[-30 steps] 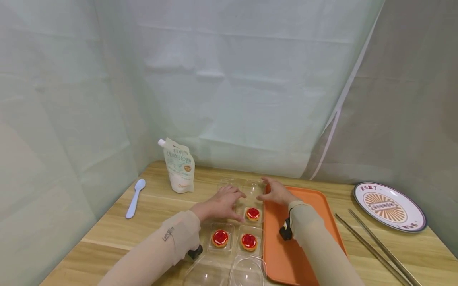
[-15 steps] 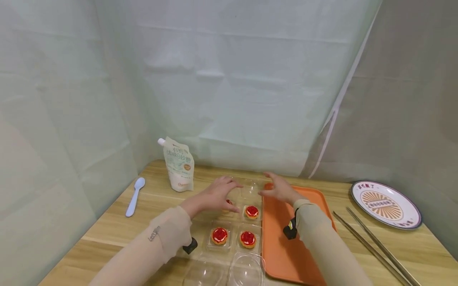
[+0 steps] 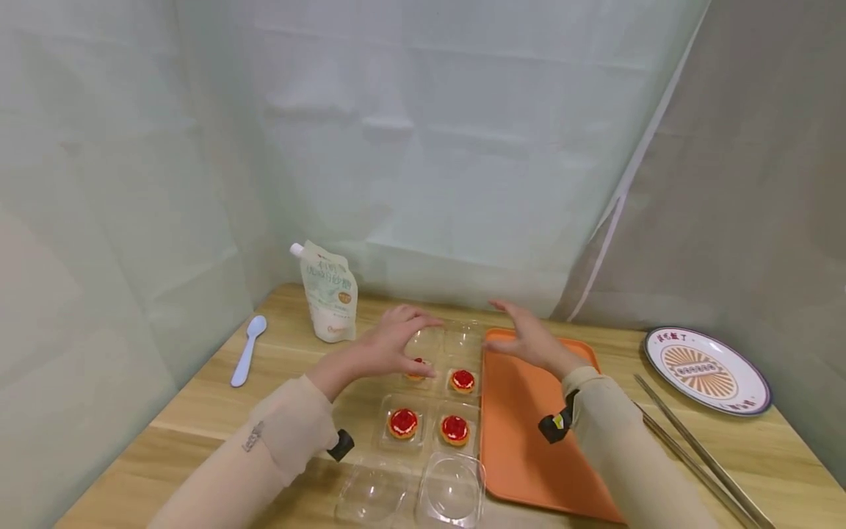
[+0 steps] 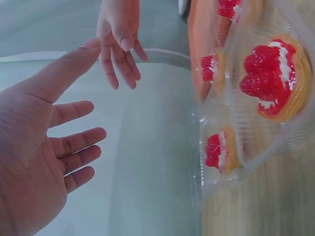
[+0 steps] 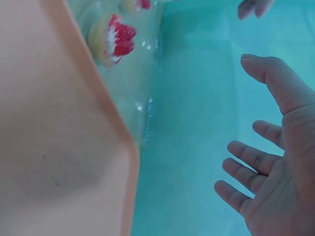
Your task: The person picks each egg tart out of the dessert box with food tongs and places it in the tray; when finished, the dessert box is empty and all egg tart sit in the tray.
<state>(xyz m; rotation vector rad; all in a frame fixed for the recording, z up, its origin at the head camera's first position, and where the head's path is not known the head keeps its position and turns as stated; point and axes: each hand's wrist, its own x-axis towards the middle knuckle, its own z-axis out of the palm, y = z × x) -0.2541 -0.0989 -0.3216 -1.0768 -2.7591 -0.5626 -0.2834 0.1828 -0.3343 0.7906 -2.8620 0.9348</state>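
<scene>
My left hand hovers above the clear plastic boxes on the table, fingers apart and holding nothing. Over the orange tray's far left corner hangs my right hand, also empty, its palm turned toward the left one. Between and below them lie red-topped tarts in clear compartments: a far right tart, a near left tart and a near right tart. The far left tart is partly covered by my left hand. Clear lids lie folded back at the near end, others at the far end.
An orange tray borders the boxes on the right. Farther right are metal tongs and a patterned oval plate. A spouted pouch stands at the back left, near a pale blue spoon. Cloth walls enclose the table.
Both hands have lifted off the far box and drawn apart, left hand to the left, right hand to the right. The far left tart has come partly into view. The head view has shifted slightly.
</scene>
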